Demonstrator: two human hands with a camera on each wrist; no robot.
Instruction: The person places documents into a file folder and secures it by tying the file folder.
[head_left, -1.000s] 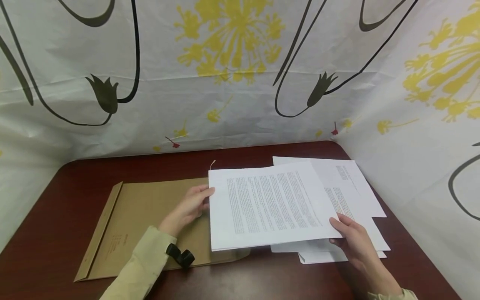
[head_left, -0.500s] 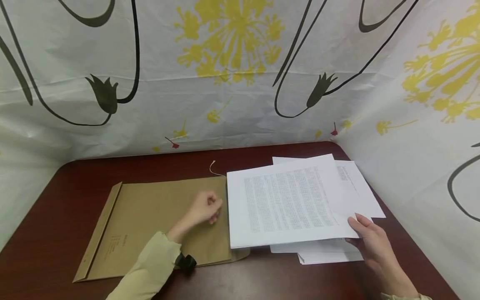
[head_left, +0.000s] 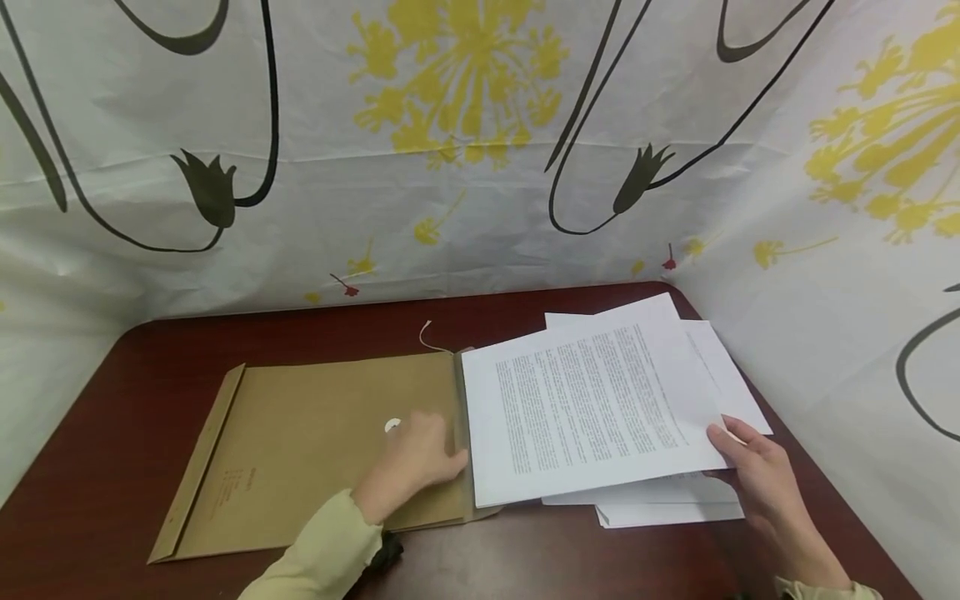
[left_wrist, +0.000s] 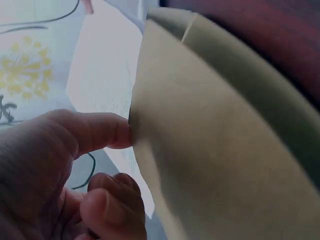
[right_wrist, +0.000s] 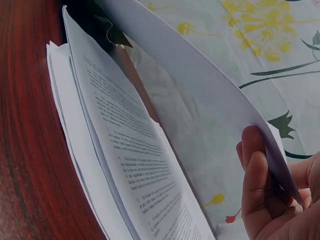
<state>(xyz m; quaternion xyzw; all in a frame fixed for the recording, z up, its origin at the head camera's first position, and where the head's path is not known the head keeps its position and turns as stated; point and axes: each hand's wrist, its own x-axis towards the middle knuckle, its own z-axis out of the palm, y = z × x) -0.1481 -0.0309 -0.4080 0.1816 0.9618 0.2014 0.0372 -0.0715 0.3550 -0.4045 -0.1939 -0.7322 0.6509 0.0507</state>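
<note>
A brown paper envelope (head_left: pixel 322 433) lies flat on the left half of the table, its open edge facing right. My left hand (head_left: pixel 412 460) is over that edge; its thumb (left_wrist: pixel 102 131) reaches straight out and touches the envelope's edge in the left wrist view, while the other fingers curl loosely. With thumb and fingers, my right hand (head_left: pixel 761 467) pinches the near right corner of some printed sheets (head_left: pixel 585 408). These sheets are tilted above more papers (head_left: pixel 645 512), their left edge beside the envelope's opening. In the right wrist view a gap shows between held sheets and pile.
A dark red-brown table (head_left: pixel 517 558) carries everything. Patterned cloth (head_left: pixel 480 242) hangs at the back and both sides. A thin string (head_left: pixel 431 337) sticks out behind the envelope. A white round button (head_left: pixel 392 425) shows on the envelope.
My left hand has let go of the sheets and moved down to the envelope's right edge. My right hand has carried the sheets rightward, off the envelope, and turned them slightly.
</note>
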